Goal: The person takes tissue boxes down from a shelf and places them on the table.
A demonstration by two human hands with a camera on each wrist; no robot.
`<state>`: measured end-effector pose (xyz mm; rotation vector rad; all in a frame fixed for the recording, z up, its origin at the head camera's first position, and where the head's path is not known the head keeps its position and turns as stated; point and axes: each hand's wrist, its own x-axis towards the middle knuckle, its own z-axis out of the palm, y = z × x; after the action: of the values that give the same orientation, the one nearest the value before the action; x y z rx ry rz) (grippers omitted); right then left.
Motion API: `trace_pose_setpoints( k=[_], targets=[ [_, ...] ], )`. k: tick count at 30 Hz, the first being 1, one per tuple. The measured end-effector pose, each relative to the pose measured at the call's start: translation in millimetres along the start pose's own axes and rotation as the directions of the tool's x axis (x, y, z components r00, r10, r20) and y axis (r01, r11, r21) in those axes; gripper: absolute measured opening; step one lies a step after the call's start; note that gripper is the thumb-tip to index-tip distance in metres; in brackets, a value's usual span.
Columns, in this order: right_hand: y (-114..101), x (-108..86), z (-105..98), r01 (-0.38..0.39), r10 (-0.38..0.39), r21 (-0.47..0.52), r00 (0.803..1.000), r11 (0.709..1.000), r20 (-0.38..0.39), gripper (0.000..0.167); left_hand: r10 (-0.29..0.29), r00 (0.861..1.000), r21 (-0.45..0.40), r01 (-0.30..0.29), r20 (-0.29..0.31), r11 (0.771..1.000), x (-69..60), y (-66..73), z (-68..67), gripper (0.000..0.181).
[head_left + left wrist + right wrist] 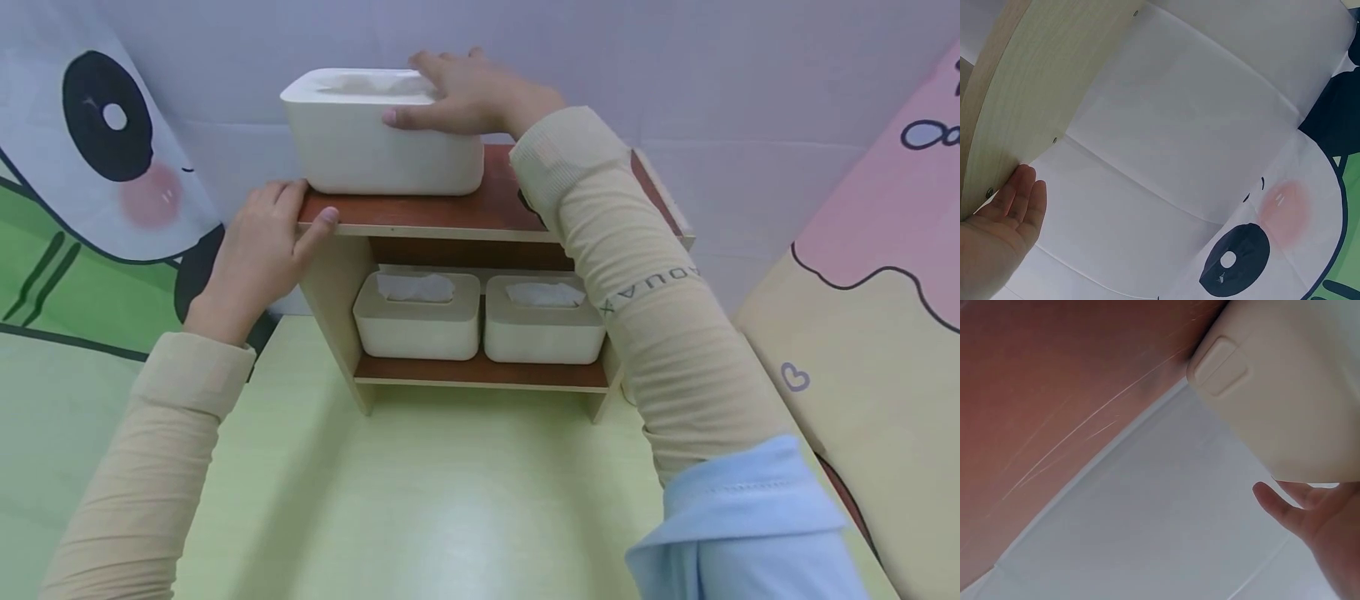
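Note:
A white tissue box (382,150) sits on the brown top of a small wooden shelf (517,204), toward its left end. My right hand (480,93) grips the box's right end, with the thumb across the front face and the fingers over the top toward the back. From the right wrist view, the box's end (1285,387) meets the brown shelf top, and my right hand (1329,525) is only partly visible. My left hand (258,242) rests at the shelf's top left corner. Its extended fingers touch the outer side panel in the left wrist view.
On the lower level stand two more white tissue boxes, a left one (416,329) and a right one (543,333), each with tissue showing. A pale wooden table (465,492) carries the shelf. Behind hangs a white cloth (660,67) with cartoon prints on both sides.

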<state>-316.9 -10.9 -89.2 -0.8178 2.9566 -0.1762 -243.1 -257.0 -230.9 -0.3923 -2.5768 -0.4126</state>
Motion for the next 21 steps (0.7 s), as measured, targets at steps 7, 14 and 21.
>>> trace_pose_setpoints(
  k=[7,14,21],
  targets=[
    [3.1,0.5,-0.5,0.016,-0.016,0.074,1.0,0.997,0.003,0.09,0.011,1.0,-0.008,-0.012,-0.009,1.0,-0.1,0.8,-0.3,0.064],
    [2.3,-1.0,-1.5,0.031,-0.032,0.073,0.999,0.997,0.002,0.087,0.005,1.0,-0.007,-0.005,-0.006,1.0,0.0,0.7,-0.8,0.065],
    [-0.6,-3.8,-3.1,0.019,-0.019,0.063,1.0,0.998,-0.002,0.089,0.012,1.0,-0.008,-0.012,-0.014,1.0,-0.3,1.7,-1.9,0.064]
  ],
)
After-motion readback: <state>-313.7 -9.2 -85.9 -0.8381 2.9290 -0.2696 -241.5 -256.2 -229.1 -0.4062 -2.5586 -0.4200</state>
